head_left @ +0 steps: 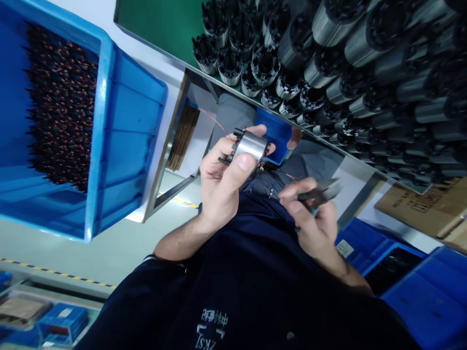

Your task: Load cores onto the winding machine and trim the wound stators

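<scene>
My left hand (222,180) is closed round a metal motor stator (250,146) with black end pieces and thin copper wires trailing from it. I hold it over my lap, below the bench edge. My right hand (310,214) grips small dark pliers (323,192), their jaws pointing right, a short way right of the stator and apart from it. A copper wire end shows between the two hands.
A green bench top (160,24) carries several rows of similar stators (328,63). A big blue bin (124,131) full of wound parts sits at left. More blue bins (430,291) and a cardboard box (419,204) lie at right.
</scene>
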Available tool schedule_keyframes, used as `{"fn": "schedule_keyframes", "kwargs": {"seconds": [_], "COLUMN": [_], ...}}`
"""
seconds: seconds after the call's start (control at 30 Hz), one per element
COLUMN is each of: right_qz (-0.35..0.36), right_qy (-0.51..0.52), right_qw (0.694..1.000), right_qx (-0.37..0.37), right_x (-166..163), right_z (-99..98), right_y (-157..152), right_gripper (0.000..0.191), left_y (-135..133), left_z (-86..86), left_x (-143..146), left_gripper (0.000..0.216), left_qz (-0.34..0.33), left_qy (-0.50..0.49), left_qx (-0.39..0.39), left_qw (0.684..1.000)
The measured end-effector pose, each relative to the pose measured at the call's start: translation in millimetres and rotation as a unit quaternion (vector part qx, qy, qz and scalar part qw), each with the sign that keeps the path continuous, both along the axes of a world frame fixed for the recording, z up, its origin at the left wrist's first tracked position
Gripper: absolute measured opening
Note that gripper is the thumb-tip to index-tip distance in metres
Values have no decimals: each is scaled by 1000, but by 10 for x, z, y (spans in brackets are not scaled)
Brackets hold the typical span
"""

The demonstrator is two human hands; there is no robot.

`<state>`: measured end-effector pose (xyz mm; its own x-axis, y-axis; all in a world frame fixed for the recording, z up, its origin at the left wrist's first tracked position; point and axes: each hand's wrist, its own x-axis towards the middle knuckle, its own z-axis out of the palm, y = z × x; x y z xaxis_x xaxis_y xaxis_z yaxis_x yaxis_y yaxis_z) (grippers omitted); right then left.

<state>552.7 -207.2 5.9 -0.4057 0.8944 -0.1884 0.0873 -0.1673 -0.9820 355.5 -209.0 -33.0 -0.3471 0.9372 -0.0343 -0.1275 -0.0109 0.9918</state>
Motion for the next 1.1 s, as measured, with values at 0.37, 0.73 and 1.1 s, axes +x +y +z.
{"fn": "schedule_keyframes", "kwargs": {"seconds": [0.37, 0.73, 1.1], "right_qz": [69, 54, 12], "right_qy": [-55, 0, -31], "right_qw": [988, 992, 990], "right_qx": [124, 115, 137], "right_x": [-313, -432, -514], "right_z": [4, -59, -54], "right_y": [75, 17, 107], "right_gripper": [12, 16, 28], "left_y": [-49, -109, -90], "left_z": [33, -11, -63], "left_x": [105, 143, 173], "left_gripper": [59, 55, 43], "left_qz": [13, -28, -28], "left_qy": [120, 124, 132], "left_qx": [39, 14, 35], "left_qw": [992, 992, 990]}}
